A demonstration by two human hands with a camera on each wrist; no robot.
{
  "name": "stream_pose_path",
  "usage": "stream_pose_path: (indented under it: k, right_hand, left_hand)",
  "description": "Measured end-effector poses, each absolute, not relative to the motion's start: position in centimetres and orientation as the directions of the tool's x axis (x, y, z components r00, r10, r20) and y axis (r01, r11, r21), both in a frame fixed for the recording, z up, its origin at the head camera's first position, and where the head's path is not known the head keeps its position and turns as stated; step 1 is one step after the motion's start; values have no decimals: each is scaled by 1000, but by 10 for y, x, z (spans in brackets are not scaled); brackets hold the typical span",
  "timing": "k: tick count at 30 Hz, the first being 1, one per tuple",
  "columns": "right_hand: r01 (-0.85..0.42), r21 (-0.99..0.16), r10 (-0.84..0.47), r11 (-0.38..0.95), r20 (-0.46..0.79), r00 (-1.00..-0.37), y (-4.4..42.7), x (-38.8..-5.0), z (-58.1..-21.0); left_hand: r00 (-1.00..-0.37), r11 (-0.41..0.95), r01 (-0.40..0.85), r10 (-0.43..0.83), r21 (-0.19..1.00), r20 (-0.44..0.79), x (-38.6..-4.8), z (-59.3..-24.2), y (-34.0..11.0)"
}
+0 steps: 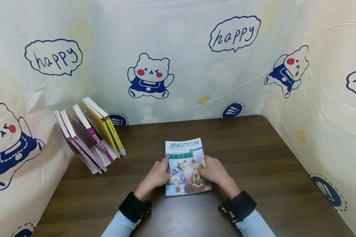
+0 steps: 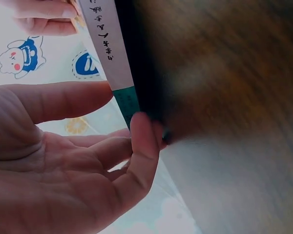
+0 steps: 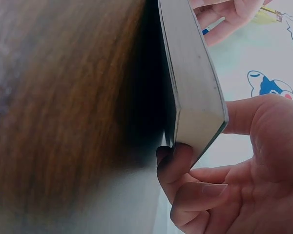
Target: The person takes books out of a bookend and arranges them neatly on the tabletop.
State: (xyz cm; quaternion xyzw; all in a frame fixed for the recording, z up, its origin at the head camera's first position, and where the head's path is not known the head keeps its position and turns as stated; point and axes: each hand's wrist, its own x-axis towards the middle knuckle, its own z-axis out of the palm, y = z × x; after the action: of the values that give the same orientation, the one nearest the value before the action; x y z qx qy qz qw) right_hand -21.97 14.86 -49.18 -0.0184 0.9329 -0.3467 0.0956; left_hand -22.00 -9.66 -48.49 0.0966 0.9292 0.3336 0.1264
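Observation:
A paperback book (image 1: 184, 174) with a colourful illustrated cover and the heading JINGDIAN faces up between my two hands, near the middle of the table. My left hand (image 1: 158, 172) grips its left edge, thumb on the cover and fingers underneath. In the left wrist view the spine (image 2: 110, 48), white with a green end, lies between thumb and fingers. On the opposite edge, my right hand (image 1: 215, 169) pinches the book with the thumb over the cover. The right wrist view shows the page block (image 3: 195, 78) raised off the tabletop, with fingers curled beneath it.
A row of several books (image 1: 92, 138) leans at the table's back left, with purple and yellow spines. The brown wooden table (image 1: 249, 148) ends against a printed curtain (image 1: 190, 75) at the back and sides.

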Motion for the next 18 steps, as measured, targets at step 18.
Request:
stream_pose_path:
  k: [18]
  right_hand:
    - [32,-654,-110,756,-176,-978,147,-219,-493]
  left_hand:
    - [-933,838,134,287,529,-219,-220,-487,-95]
